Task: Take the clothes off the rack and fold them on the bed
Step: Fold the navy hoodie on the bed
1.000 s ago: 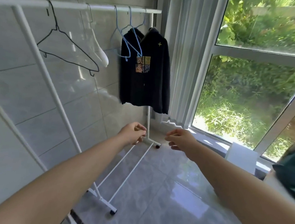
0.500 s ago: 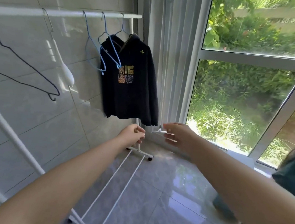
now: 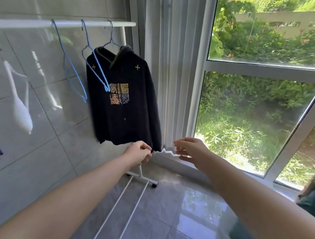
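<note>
The black hoodie (image 3: 123, 101) hangs at the rack (image 3: 66, 24) end, left hand (image 3: 138, 152) loosely curled at its hem, right hand (image 3: 191, 152) spread and empty; better lift hanger and all.

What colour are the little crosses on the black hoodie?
Yellow. The two small crosses sit near the shoulders of the black hoodie; the head view shows them.

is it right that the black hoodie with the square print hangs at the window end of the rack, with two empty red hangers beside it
Not quite: the head view shows the two empty hangers are blue, not red. The black hoodie with the square print does hang at the window end of the rack.
</note>
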